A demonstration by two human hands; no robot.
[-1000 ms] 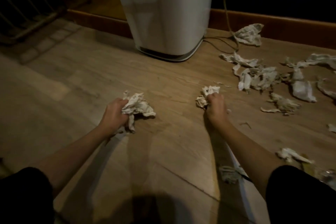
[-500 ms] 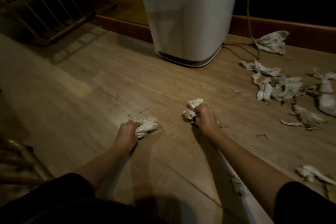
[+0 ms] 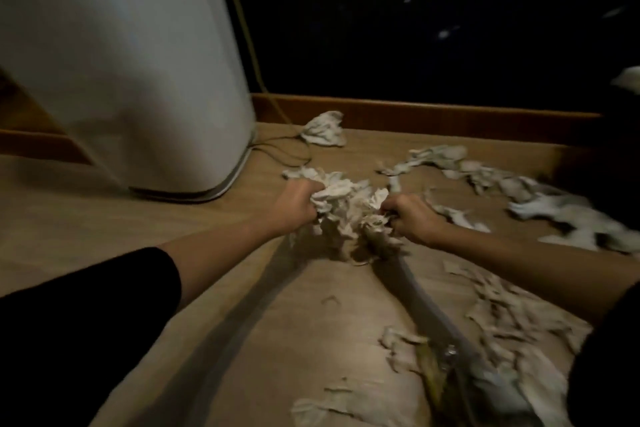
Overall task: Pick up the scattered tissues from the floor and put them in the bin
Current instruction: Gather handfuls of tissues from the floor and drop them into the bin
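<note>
Both hands, left hand (image 3: 294, 206) and right hand (image 3: 414, 218), are now pressing together, fingers clamped on one crumpled white tissue wad (image 3: 346, 215); binning is coming next.

A light brown wooden plank floor (image 3: 104, 204) is strewn at right with crumpled white tissues (image 3: 512, 319); a tall white rounded bin (image 3: 138, 80) is stood at upper left.

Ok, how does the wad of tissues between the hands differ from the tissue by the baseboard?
The crumpled white tissue wad is bunched from several pieces and gripped by the left hand and right hand. The single white tissue by the wooden baseboard is smaller, flatter and lies untouched near the cable. Both are white, crumpled paper.
</note>
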